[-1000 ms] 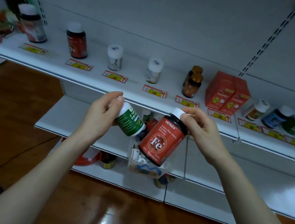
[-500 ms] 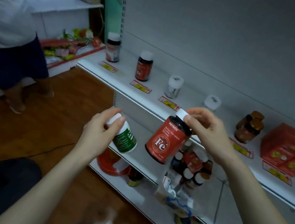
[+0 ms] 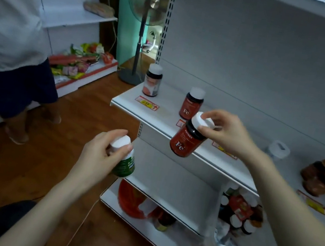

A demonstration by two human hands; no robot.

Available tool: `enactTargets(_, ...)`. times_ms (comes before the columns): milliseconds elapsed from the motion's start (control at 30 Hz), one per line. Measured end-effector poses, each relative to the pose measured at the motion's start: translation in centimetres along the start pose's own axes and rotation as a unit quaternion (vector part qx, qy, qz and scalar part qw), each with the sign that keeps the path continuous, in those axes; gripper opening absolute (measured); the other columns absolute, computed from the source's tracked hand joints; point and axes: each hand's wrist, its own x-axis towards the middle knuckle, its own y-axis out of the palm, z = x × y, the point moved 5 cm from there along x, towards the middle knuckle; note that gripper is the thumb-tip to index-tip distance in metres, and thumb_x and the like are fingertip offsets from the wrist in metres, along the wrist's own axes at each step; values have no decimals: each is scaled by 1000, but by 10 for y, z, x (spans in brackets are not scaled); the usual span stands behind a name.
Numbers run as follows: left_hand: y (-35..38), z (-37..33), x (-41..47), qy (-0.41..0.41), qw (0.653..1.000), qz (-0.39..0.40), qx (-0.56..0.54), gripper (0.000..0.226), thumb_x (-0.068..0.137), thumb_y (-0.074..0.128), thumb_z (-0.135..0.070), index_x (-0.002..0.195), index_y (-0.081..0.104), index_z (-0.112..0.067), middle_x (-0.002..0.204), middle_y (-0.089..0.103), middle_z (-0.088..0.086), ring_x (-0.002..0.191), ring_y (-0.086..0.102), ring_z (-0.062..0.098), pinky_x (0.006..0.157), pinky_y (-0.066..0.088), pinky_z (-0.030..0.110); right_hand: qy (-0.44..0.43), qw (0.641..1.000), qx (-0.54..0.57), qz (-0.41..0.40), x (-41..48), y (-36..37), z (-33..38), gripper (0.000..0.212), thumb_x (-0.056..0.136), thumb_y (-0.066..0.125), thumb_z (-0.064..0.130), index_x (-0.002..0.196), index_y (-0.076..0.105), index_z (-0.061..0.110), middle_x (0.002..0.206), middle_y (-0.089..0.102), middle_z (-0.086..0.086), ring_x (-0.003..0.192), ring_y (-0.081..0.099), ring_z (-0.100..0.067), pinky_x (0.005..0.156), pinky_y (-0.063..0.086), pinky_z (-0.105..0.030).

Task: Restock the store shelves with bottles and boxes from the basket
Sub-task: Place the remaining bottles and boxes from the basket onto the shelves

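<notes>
Right hand [image 3: 228,133] brought "PIETRICK" Fe bottle [image 3: 185,143] nearer shelf [image 3: 167,104].

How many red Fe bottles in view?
2. The standing bottle is on the shelf; the held bottle hangs tilted from the right hand, pinched by its cap. The basket may hide more.

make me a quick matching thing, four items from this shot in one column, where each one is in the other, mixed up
1. green plastic bottle with white cap
2. tilted red Fe bottle with white cap
3. upright red Fe bottle with white cap
4. grey pedestal fan

A. on the wooden floor
B. in the right hand
C. on the white metal shelf
D. in the left hand

Pairs: 1-D, 2-B, 3-C, 4-A
</notes>
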Motion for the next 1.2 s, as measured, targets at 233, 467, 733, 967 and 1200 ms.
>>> enactTargets(233, 19, 6, 47, 30, 997, 69, 4, 35, 87, 60, -20, 122, 58, -18, 112, 52, -5, 99, 48, 7, 81, 41, 19, 54, 992, -105, -49, 67, -33, -24, 31, 81, 65, 14, 111, 60, 7, 114, 61, -9, 103, 57, -22, 86, 48, -35)
enactTargets(467, 45, 3, 88, 64, 993, 94, 17, 36, 86, 61, -20, 123, 57, -19, 108, 52, -7, 92, 48, 0, 75, 39, 11, 100, 985, -135, -37, 119, -40, -81, 32, 83, 62, 15, 115, 57, 12, 128, 51, -8, 115, 51, -23, 86, 45, -31)
enactTargets(733, 63, 7, 128, 60, 993, 96, 13, 38, 86, 61, -20, 124, 57, -18, 110, 54, -6, 103, 48, 8, 74, 39, 8, 106, 987, -122, -1, 154, -19, -113, 33, 81, 63, 10, 114, 57, 9, 125, 53, -9, 113, 51, -24, 86, 39, -26)
enactTargets(967, 69, 10, 147, 62, 993, 96, 7, 38, 87, 60, -21, 124, 57, -19, 115, 54, -4, 103, 48, 8, 75, 39, 12, 110, 989, -90, 34, 160, -12, -123, 32, 79, 64, 7, 111, 59, 10, 122, 55, -6, 112, 52, -22, 89, 42, -28)
enactTargets(1200, 73, 2, 166, 81, 989, 126, 7, 35, 88, 59, -23, 123, 56, -24, 113, 52, -12, 102, 46, 2, 74, 36, 3, 117, 983, -123, 70, 160, -14, -121, 33, 81, 63, 9, 113, 56, 14, 123, 53, -5, 112, 51, -23, 99, 43, -38)
